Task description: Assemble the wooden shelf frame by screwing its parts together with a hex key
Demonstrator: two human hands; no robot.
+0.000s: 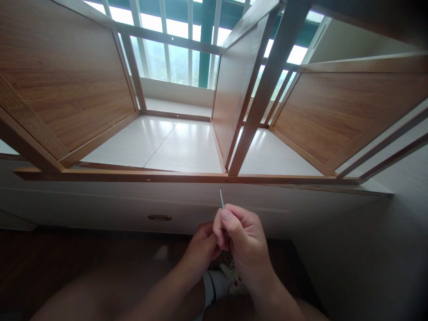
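My right hand (249, 234) is closed in a pinch around a thin metal rod (221, 198). The rod points up and away from me, its tip just below the front rail (187, 177) of a wooden frame; its other end is hidden in my fingers, so I cannot tell which tool it is. Close against that hand is my left hand (202, 245), its fingers curled and partly covered; what they hold, if anything, does not show. Small holes dot the rail, one of them (227, 180) slightly above the rod's tip.
Wooden panels stand in the frame at left (76, 76), middle (234, 84) and right (354, 107). The frame rests on a white surface (160, 138) before a barred window (177, 58). Below is a white front with a recessed handle (159, 218). A foot in a white sock (217, 285) is underneath.
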